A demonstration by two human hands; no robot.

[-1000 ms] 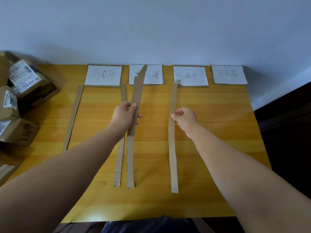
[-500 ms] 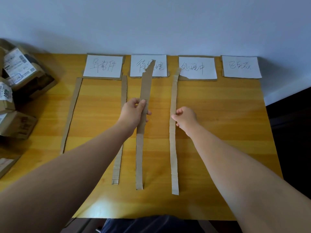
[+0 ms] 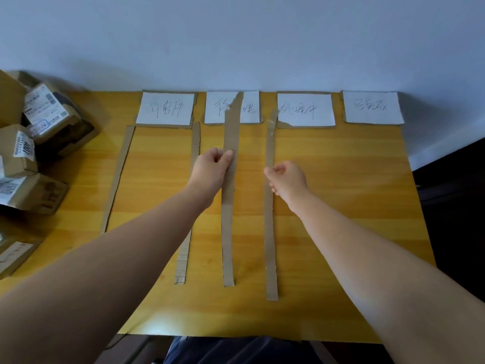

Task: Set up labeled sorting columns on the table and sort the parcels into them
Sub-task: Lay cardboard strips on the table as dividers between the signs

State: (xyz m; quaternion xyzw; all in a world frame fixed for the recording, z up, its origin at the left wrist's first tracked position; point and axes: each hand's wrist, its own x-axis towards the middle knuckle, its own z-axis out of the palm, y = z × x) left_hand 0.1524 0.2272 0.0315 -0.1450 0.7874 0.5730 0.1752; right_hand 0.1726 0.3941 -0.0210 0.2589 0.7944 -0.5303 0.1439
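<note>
While you reach over the worktop, this is how things stand.
Left hand: your left hand is closed in a pinch on the wide cardboard strip, thumb and fingers gripping its left edge about halfway along.
Wide cardboard strip: it runs away from you across the worktop, its torn far end lying over the second label.
Right hand: your right hand is curled loosely, fingertips at the right edge of the narrow cardboard strip; whether it actually grips the strip cannot be told.
Narrow cardboard strip: it lies flat, its far end just beside the third label.
Other strips: the leftmost strip and the second strip lie flat below the first label, one at each side.
Labels: four white handwritten sheets sit in a row along the far edge, the fourth label apart at the right.
Parcels: the parcels are heaped at the left edge of the worktop, outside the strips.
</note>
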